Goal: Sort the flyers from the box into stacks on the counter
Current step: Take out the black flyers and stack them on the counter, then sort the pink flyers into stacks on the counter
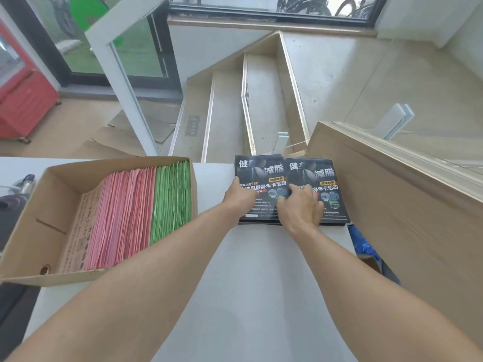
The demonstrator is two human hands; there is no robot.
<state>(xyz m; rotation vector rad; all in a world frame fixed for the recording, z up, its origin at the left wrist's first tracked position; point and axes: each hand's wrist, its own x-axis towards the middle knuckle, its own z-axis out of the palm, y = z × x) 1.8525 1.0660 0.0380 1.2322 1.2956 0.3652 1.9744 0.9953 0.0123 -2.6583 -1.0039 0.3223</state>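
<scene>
A cardboard box (39,205) stands on the left of the white counter (248,283). It holds pink flyers (117,218) and green flyers (171,197) standing on edge. Two stacks of black flyers lie side by side at the counter's far edge: a left stack (257,168) and a right stack (313,173). My left hand (239,195) rests on the left stack, thumb near its left edge, fingers bent down onto the top sheet. My right hand (300,207) presses on the right stack near the seam between the two stacks, fingers spread.
A wooden ledge (392,192) with a glass panel rises right of the stacks. Beyond the counter's far edge, stairs (261,100) drop away. Something blue (363,244) lies between counter and ledge. Dark objects (10,205) sit left of the box.
</scene>
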